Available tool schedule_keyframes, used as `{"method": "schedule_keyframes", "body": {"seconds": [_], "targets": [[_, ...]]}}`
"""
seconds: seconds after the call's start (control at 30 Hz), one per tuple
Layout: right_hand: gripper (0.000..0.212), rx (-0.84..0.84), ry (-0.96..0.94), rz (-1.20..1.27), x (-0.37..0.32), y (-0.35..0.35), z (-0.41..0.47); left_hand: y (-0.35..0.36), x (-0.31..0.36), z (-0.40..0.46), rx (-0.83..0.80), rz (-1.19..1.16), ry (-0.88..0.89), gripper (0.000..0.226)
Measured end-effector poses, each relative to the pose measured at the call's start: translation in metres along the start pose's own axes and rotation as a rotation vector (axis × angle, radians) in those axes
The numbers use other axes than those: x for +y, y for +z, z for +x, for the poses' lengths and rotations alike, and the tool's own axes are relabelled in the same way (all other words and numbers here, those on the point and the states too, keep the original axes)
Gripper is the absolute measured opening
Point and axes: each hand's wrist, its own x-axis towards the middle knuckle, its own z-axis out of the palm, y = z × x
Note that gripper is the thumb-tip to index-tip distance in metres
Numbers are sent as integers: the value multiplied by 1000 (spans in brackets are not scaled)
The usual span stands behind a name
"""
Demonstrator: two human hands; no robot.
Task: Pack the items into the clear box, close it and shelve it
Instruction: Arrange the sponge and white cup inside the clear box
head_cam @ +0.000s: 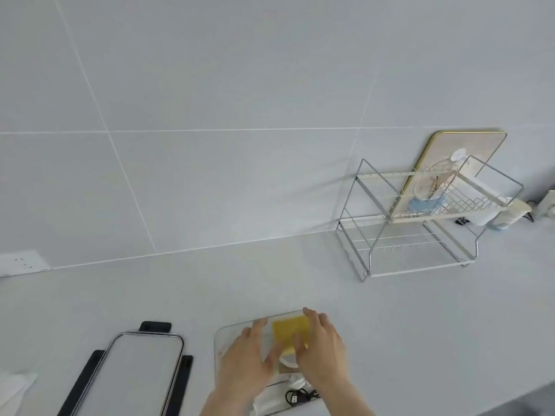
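The clear box point(220, 337) sits on the white counter near the bottom middle of the head view. Inside it lie a yellow pad point(289, 327), white packets point(270, 399) and a black cable point(300, 397). My left hand point(249, 358) hovers over the box's left half, fingers spread. My right hand point(322, 349) reaches over the right half, its fingertips on or just above the yellow pad; whether it grips the pad I cannot tell. The box's lid point(141, 370), clear with black latches, lies flat to the left of the box.
A two-tier wire shelf rack point(420, 229) stands at the back right against the tiled wall, with a cutting board point(468, 151) leaning behind it. A wall socket point(22, 262) is at the far left. White paper point(13, 388) lies at the bottom-left edge.
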Motion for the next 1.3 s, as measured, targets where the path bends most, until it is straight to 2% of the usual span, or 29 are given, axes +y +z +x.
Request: {"method": "schedule_keyframes", "body": {"seconds": [0.13,0.2,0.37,0.47,0.6,0.7,0.87,1.03,1.3], "targets": [[52,-18,104,89,4,7,5,17,-2,4,-93,-129,-117,66],[50,-27,118,95,6,12,9,21,0,5,-121,-169,-120,65],[43,-7,165,144,4,16,19,19,4,7,-68,-215,-99,60],[32,95,132,201,-2,14,20,12,3,5,-12,-232,-67,63],[21,154,55,257,-15,18,17,-3,-11,-2,87,-28,30,60],[23,90,-24,285,-25,31,11,-11,-34,-8,178,208,129,57],[37,-59,-134,282,-37,56,1,-21,-61,-13,277,389,170,50],[47,-137,-205,192,-36,71,2,-17,-71,-11,219,486,139,48],[38,-148,-376,-140,-33,88,10,-7,-66,-5,96,567,67,42]]}}
